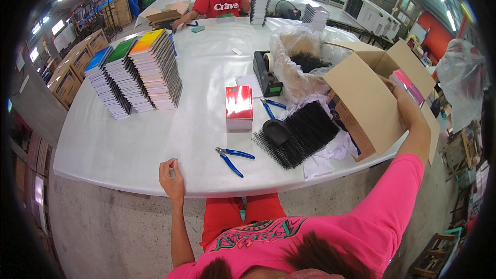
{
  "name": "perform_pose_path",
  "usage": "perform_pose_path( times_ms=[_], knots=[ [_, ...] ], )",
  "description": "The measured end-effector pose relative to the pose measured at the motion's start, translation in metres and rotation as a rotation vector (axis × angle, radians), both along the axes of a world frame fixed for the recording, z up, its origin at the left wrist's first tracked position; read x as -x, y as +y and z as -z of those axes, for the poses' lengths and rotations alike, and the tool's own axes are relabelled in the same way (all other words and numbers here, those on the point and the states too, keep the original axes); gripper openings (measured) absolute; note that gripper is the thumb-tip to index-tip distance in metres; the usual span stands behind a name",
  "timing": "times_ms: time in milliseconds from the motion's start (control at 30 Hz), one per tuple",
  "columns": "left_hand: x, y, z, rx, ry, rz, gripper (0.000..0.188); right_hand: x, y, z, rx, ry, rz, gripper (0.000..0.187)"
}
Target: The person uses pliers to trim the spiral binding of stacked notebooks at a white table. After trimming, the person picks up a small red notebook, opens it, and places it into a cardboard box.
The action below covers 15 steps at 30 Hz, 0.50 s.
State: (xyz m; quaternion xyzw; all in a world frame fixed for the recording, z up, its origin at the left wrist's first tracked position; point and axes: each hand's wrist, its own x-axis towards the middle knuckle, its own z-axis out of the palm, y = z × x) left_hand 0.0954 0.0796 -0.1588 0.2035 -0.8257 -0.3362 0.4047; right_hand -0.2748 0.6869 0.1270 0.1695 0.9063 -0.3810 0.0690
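My left hand (171,180) rests at the table's front edge, its fingers curled in with nothing seen in them. To its right lie wire cutters with blue handles (233,160), jaws apart. My right hand (393,88) reaches into an open cardboard box (361,104) at the right; the flap and box wall hide its fingers, and pink-covered booklets (406,86) show beside it. A stack of small red-covered notebooks (239,108) stands mid-table. Black binding wire combs (307,132) lie in a bundle on white paper, with a black rounded object (277,132) on top.
Spiral notebook stacks with blue, green and orange covers (147,67) stand at left. Behind the red stack are a black tape dispenser (266,75), a second blue-handled tool (269,107) and a plastic bag (294,46) with wire. Across the table sits a person in red (219,2).
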Motion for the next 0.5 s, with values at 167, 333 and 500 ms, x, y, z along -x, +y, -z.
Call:
perform_pose_path(
  times_ms=[167, 333, 500],
  knots=[
    [-0.001, -0.001, 0.001, 0.004, 0.008, -0.002, 0.014, -0.005, -0.002, 0.0, 0.025, 0.001, 0.014, 0.062],
    [-0.004, -0.002, -0.002, 0.013, -0.008, -0.013, 0.014, -0.001, -0.01, -0.001, 0.055, 0.002, 0.017, 0.063],
    [-0.001, 0.002, -0.003, -0.003, 0.003, 0.0, 0.014, -0.007, -0.013, -0.004, 0.06, 0.004, 0.039, 0.063]
  ],
)
